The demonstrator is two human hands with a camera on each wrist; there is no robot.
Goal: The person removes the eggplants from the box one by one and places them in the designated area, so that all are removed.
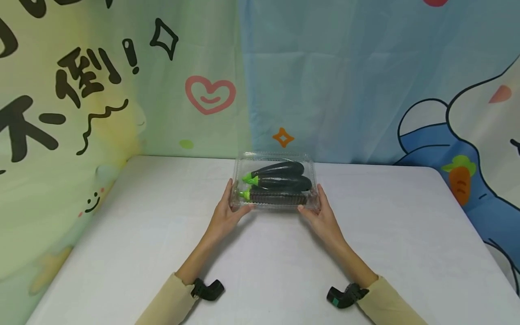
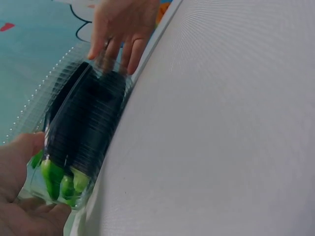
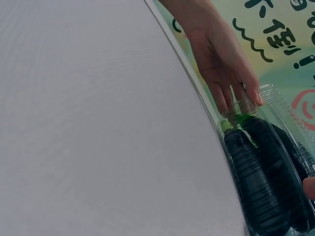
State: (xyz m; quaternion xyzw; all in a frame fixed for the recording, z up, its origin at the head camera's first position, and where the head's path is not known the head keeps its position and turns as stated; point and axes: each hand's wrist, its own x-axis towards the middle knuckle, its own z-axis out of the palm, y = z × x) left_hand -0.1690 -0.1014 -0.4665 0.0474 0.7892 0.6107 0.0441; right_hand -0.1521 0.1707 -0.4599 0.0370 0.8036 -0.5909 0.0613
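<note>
A clear plastic clamshell box (image 1: pixel 274 156) is held at the far side of the table, its lid down. Three dark eggplants (image 1: pixel 280 183) with bright green stems lie inside, stems toward the left. My left hand (image 1: pixel 227 214) grips the box's left end, thumb on the near edge and fingers along the side and underneath. At the opposite end, my right hand (image 1: pixel 325 221) holds it in the same way. The left wrist view shows the box (image 2: pixel 83 123) raised off the tabletop. Only the thumb of my right hand (image 3: pixel 309 188) shows in the right wrist view.
A white table (image 1: pixel 276 266) spreads out in front of me, with its far edge just behind the box. Beyond it hangs a printed cloth backdrop (image 1: pixel 325 90). Black wrist cameras (image 1: pixel 209 290) sit on both forearms near the beige sleeves (image 1: pixel 168 302).
</note>
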